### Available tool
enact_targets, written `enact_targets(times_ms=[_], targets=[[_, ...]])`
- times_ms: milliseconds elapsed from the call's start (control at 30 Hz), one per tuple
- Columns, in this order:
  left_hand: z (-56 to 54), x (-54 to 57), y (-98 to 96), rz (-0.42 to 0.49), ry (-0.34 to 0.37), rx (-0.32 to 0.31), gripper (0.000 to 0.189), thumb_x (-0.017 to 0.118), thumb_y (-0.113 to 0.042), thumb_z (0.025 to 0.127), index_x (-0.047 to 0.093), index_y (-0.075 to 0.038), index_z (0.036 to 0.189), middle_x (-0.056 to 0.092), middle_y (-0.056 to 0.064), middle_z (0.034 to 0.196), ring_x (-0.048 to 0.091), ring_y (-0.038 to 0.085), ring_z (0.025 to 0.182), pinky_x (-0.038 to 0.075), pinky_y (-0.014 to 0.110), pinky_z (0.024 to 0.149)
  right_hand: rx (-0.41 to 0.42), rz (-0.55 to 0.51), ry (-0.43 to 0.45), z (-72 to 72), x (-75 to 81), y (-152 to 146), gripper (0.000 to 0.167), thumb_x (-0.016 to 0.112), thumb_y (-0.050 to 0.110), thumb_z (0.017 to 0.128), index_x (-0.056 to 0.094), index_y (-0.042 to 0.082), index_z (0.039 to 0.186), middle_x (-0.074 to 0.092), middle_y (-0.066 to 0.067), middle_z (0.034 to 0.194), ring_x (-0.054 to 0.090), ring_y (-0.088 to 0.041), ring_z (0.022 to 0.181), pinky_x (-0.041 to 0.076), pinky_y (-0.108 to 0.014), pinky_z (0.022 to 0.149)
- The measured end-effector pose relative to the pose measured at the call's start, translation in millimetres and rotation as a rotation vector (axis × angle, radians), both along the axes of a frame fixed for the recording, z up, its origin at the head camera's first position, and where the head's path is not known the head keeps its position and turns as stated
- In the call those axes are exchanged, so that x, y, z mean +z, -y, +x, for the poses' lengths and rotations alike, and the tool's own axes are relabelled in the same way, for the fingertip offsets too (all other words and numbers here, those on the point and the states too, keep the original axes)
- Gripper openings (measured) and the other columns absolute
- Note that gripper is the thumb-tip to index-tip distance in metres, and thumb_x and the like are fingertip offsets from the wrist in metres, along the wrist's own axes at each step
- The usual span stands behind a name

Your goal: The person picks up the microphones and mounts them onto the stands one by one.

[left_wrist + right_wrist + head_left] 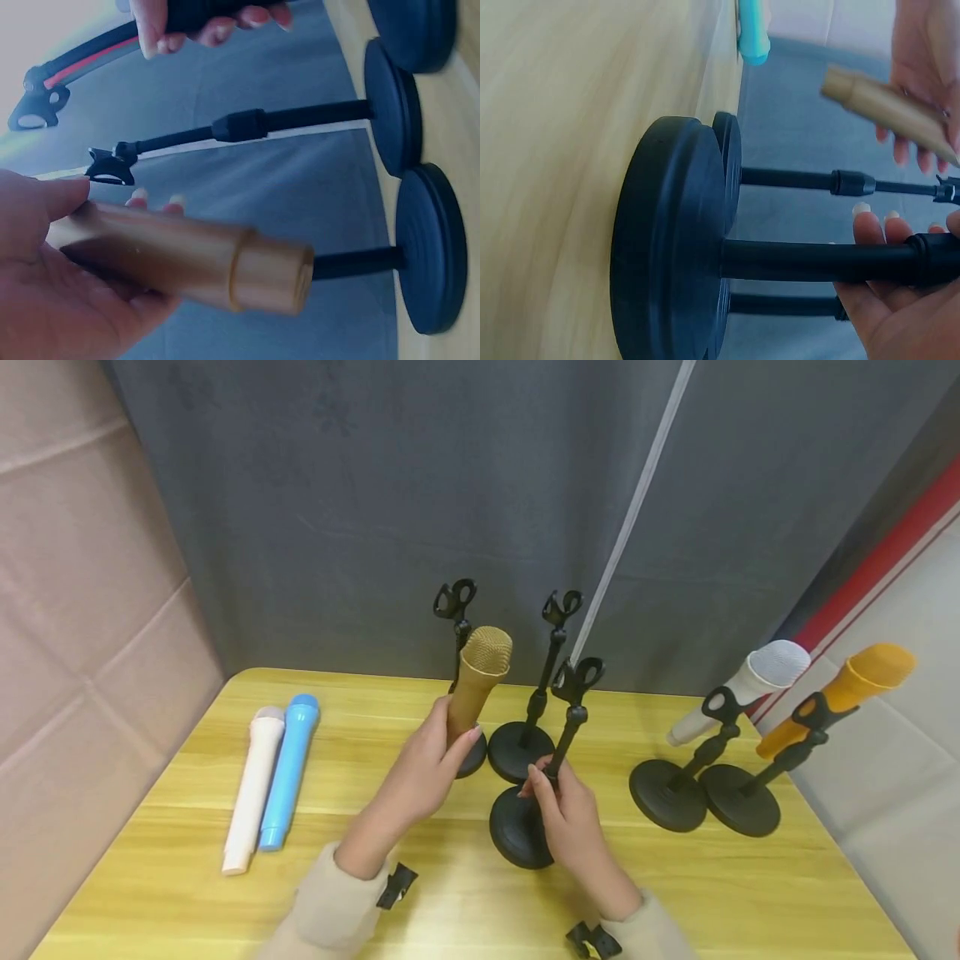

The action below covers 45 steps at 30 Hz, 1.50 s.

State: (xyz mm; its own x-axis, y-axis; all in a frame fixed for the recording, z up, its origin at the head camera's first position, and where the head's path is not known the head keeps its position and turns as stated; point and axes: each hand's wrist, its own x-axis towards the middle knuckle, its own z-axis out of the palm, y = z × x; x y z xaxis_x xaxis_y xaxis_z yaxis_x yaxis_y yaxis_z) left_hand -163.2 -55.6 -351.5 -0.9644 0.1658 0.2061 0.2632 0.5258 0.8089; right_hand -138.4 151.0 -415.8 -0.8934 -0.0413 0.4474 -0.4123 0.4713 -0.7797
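My left hand [423, 768] grips a gold microphone [480, 672] by its handle, head up and tilted to the right, held above the table. In the left wrist view the handle's stepped lower end points toward the stand bases. My right hand [573, 822] holds the pole of the nearest black microphone stand [576, 714], fingers and thumb around it; its clip on top carries nothing. Two more black stands rise behind: one stand [551, 660] just beyond the held one, another stand [456, 603] partly hidden by the gold microphone. Both of their clips are bare.
At the left lie a white microphone [253, 793] and a blue microphone [289, 777], side by side on the wooden table [172, 827]. To the right, a white-and-silver microphone [750, 681] and an orange microphone [847, 693] sit in stands. A grey curtain [375, 527] hangs behind.
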Motion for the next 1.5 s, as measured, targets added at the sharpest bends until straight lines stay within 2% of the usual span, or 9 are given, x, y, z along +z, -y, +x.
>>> enact_targets(times_ms=[233, 467, 600, 700, 833, 1033, 1167, 1367, 1500], targets=[[-5.1, 14.4, -11.6, 0.095, -0.035, -0.056, 0.050, 0.050, -0.038, 0.106, 0.034, -0.011, 0.146, 0.057, 0.010, 0.124, 0.060, 0.026, 0.108, 0.052, 0.048, 0.096, 0.059, -0.001, -0.021, 3.1, -0.2, 17, 0.008, 0.056, 0.012, 0.104, 0.058, 0.005, 0.100, 0.067, -0.004, 0.079, 0.070, -0.014, 0.075, 0.060, -0.028, 0.074], [-9.5, 26.0, -15.7, 0.242, -0.136, -0.143, 0.049, 0.047, -0.040, 0.103, 0.035, -0.008, 0.138, 0.052, 0.012, 0.111, 0.054, 0.026, 0.097, 0.046, 0.041, 0.086, 0.069, 0.034, -0.055, 7.2, -0.1, 33, 0.004, 0.060, 0.010, 0.102, 0.057, 0.012, 0.099, 0.066, 0.000, 0.077, 0.068, -0.009, 0.074, 0.059, -0.026, 0.072], [-15.8, 29.0, -19.0, 0.285, -0.174, -0.198, 0.069, 0.048, -0.064, 0.097, 0.036, -0.009, 0.137, 0.052, 0.012, 0.105, 0.055, 0.024, 0.093, 0.047, 0.039, 0.083, 0.075, 0.041, -0.068, 9.1, -0.1, 38, 0.007, 0.060, 0.008, 0.101, 0.057, 0.014, 0.101, 0.066, 0.001, 0.077, 0.069, -0.009, 0.075, 0.060, -0.026, 0.072], [-21.6, 32.3, -23.3, 0.290, -0.167, -0.214, 0.091, 0.050, -0.085, 0.083, 0.036, -0.013, 0.137, 0.054, 0.012, 0.107, 0.056, 0.026, 0.094, 0.048, 0.041, 0.084, 0.068, 0.050, -0.072, 10.1, 0.0, 39, 0.007, 0.061, 0.009, 0.101, 0.057, 0.014, 0.102, 0.065, 0.002, 0.077, 0.069, -0.009, 0.075, 0.059, -0.026, 0.072], [-29.3, 38.4, -28.7, 0.299, -0.157, -0.234, 0.104, 0.053, -0.094, 0.070, 0.035, -0.016, 0.137, 0.053, 0.010, 0.118, 0.054, 0.025, 0.104, 0.045, 0.043, 0.089, 0.077, 0.070, -0.076, 10.8, 0.5, 40, 0.005, 0.059, 0.010, 0.102, 0.057, 0.014, 0.102, 0.065, 0.004, 0.077, 0.068, -0.007, 0.076, 0.058, -0.026, 0.072], [-39.8, 46.9, -34.5, 0.333, -0.180, -0.304, 0.103, 0.063, -0.090, 0.067, 0.035, -0.019, 0.137, 0.050, 0.007, 0.122, 0.053, 0.023, 0.108, 0.046, 0.044, 0.091, 0.091, 0.086, -0.081, 12.1, 1.5, 46, 0.005, 0.059, 0.009, 0.101, 0.057, 0.014, 0.102, 0.065, 0.002, 0.078, 0.067, -0.008, 0.076, 0.057, -0.025, 0.071], [-42.7, 48.1, -37.2, 0.383, -0.210, -0.338, 0.094, 0.068, -0.083, 0.071, 0.040, -0.017, 0.133, 0.050, 0.004, 0.115, 0.053, 0.019, 0.105, 0.048, 0.042, 0.089, 0.092, 0.080, -0.055, 12.8, 1.4, 50, 0.002, 0.058, 0.013, 0.103, 0.058, 0.014, 0.101, 0.066, 0.004, 0.078, 0.067, -0.009, 0.075, 0.056, -0.025, 0.070], [-42.7, 46.0, -39.2, 0.461, -0.258, -0.361, 0.074, 0.073, -0.062, 0.081, 0.046, -0.016, 0.132, 0.054, 0.005, 0.105, 0.058, 0.017, 0.088, 0.052, 0.037, 0.080, 0.091, 0.070, -0.043, 13.4, 0.7, 53, 0.006, 0.059, 0.010, 0.101, 0.057, 0.015, 0.101, 0.065, 0.005, 0.077, 0.068, -0.010, 0.076, 0.056, -0.025, 0.070], [-43.0, 44.8, -38.6, 0.452, -0.275, -0.358, 0.072, 0.070, -0.064, 0.083, 0.047, -0.016, 0.132, 0.055, 0.005, 0.102, 0.058, 0.017, 0.087, 0.052, 0.037, 0.080, 0.093, 0.078, -0.032, 14.0, 1.2, 53, 0.002, 0.057, 0.015, 0.104, 0.057, 0.015, 0.101, 0.065, 0.007, 0.078, 0.067, -0.006, 0.076, 0.056, -0.025, 0.070]])
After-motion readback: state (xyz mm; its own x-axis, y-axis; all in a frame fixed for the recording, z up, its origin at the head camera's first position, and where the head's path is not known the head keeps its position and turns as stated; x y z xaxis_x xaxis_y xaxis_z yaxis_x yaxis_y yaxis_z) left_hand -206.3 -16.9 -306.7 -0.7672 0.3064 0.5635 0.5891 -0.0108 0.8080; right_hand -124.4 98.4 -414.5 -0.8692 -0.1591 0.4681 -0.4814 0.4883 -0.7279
